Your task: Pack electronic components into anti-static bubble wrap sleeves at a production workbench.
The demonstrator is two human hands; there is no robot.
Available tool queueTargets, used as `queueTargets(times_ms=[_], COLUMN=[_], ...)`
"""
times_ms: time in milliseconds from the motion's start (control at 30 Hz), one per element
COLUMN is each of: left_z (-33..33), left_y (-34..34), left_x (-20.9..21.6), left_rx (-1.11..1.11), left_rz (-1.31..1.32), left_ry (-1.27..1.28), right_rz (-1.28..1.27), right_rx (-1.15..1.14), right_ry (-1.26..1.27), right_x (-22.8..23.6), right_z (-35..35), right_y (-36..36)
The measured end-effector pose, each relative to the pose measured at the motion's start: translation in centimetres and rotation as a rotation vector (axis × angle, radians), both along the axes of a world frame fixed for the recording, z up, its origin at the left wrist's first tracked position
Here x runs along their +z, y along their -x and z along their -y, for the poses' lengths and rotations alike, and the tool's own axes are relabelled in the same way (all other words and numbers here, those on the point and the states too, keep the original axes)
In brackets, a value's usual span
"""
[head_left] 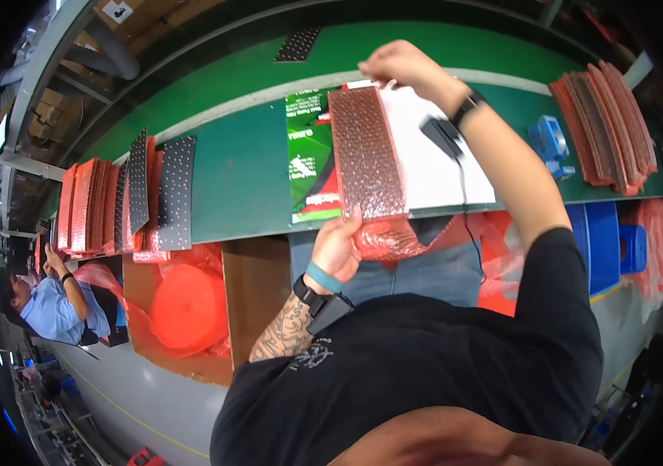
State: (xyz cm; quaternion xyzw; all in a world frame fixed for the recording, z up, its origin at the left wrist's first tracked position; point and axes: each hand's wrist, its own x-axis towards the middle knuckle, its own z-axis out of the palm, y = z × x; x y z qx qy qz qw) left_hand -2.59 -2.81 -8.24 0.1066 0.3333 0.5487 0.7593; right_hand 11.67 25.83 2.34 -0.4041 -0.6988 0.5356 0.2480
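A flat dark panel in red bubble wrap [370, 155] lies on the bench, partly over a green, red and white printed sheet [306, 167]. My left hand [337, 250] grips the bubble wrap at the panel's near end, thumb on top. Loose bubble wrap hangs from there over the bench edge. Just beyond the panel's far end is my right hand [409, 66], its fingers curled together. Whatever might be between those fingers is too small to make out. White sheet [448, 175] shows right of the panel, under my right forearm. Each wrist wears a dark strapped device.
Wrapped panels [87, 206] and black dotted boards [176, 190] stand at left; another board [298, 45] lies on the far green surface. At right are a blue tape dispenser [547, 140] and stacked wrapped panels [607, 128]. A red bubble-wrap roll [187, 311] sits in a carton. Someone works at far left.
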Motion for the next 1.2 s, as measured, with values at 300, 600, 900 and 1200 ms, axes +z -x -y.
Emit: queueTargets(times_ms=[300, 600, 900, 1200], left_z=[1.3, 0.7, 1.7, 1.4], left_y=[3.9, 4.4, 3.0, -0.1], left_x=[-2.0, -1.2, -3.3, -2.5], left_rx=[0.020, -0.051, 0.093, 0.047], left_rz=[-0.248, -0.222, -0.135, -0.138], left_ry=[0.165, 0.117, 0.044, -0.101], right_rz=[0.506, 0.090, -0.746, -0.288], right_rx=[-0.507, -0.614, -0.209, -0.360], right_ry=[-0.193, 0.101, 0.451, 0.141], right_x=[-9.0, -12.2, 1.0, -4.5], right_z=[-17.5, -25.7, -8.4, 12.6], right_y=[18.9, 18.6, 3.2, -5.3])
